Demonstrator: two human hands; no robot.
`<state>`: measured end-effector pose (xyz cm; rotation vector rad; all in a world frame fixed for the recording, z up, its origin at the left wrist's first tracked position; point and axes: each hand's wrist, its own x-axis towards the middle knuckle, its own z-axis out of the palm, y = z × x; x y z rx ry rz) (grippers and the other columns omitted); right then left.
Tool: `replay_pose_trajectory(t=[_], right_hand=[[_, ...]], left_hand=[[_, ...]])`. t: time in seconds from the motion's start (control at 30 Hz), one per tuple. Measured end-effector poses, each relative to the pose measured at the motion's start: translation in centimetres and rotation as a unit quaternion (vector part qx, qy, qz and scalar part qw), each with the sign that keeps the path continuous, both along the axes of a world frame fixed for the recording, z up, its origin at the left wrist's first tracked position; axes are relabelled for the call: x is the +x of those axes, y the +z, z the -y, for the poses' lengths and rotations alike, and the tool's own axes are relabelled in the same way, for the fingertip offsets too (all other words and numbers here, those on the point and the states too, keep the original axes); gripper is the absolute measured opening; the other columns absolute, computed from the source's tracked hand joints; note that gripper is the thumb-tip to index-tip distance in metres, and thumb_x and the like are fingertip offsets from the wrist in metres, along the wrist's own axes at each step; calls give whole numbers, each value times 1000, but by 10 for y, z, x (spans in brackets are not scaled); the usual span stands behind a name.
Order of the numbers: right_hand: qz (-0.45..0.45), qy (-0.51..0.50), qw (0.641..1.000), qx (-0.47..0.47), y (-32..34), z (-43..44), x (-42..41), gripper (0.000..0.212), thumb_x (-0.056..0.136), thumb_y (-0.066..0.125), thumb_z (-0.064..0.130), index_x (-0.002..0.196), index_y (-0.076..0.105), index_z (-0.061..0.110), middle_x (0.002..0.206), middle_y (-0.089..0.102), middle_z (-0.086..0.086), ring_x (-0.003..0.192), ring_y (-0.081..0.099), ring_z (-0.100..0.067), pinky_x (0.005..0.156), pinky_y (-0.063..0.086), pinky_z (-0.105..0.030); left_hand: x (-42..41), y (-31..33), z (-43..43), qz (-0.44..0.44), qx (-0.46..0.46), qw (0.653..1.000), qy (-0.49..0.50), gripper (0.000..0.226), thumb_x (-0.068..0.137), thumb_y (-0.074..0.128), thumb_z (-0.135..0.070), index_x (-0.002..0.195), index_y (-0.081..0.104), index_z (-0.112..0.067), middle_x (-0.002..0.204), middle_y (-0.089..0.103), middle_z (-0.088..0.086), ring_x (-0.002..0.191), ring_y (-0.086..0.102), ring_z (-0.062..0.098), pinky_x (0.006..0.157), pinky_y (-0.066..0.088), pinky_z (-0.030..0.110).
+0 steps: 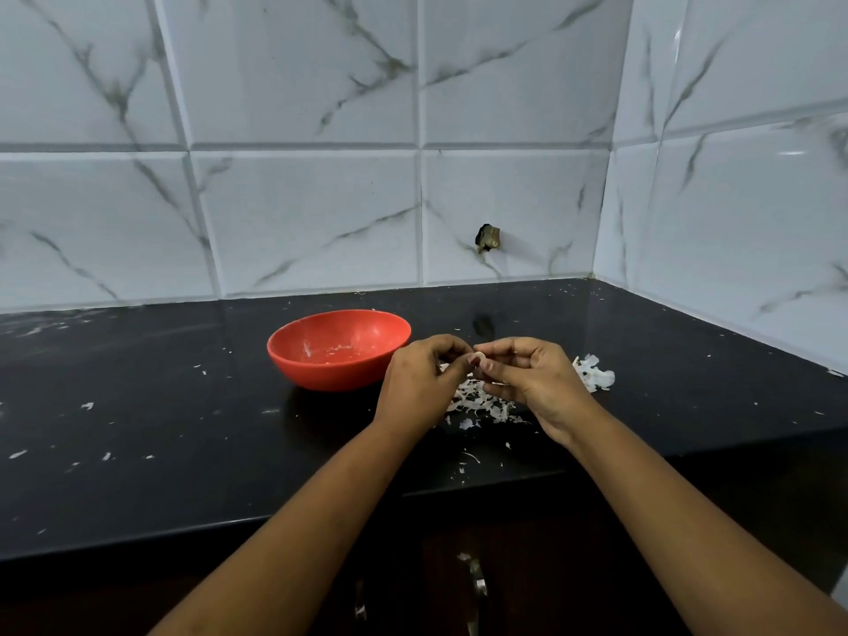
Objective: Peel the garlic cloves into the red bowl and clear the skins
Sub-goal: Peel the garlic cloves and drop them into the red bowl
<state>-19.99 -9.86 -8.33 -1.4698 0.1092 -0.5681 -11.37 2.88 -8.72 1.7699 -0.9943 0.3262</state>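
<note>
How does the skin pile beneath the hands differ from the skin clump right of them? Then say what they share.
The skin pile is fine shreds, scattered wide; the skin clump is broader flakes, bunched tight. The left hand and right hand partly hide the skin pile; the skin clump shows almost whole. Both are white, on the black counter.

A: How's the light?
B: Dim and cool, bluish over the tiled wall. Small glare streaks sit on the right-hand tiles.
A: Shadows?
B: Soft; a faint one under the red bowl. The black desk has a dull sheen, and below its front edge all goes dark.
A: Sharpness?
B: Fair in the middle. Tile lines bow toward the edges; the near forearms look soft.
</note>
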Motion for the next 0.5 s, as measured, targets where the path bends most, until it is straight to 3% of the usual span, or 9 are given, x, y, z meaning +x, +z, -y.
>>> replay_pose_trajectory(t=[0.2, 0.5], right_hand=[[5, -22, 999, -44, -1, -5, 1, 13, 81, 71, -1, 89, 73, 9, 83, 73, -8, 79, 70, -13, 60, 55, -20], [17, -34, 998, -54, -1, -6, -1, 17, 83, 68, -4, 84, 72, 13, 83, 73, -5, 79, 71, -13, 59, 56, -22]], left_hand=[[-1, 3, -1, -28, -5, 1000, 4, 6, 82, 70, -15, 80, 75, -18, 65, 65, -16, 62, 60, 1, 66, 51, 26], [-1, 5, -2, -51, -18, 998, -28, 7, 84, 68, -9, 82, 74, -11, 65, 66, -10, 54, 55, -4, 58, 47, 20]])
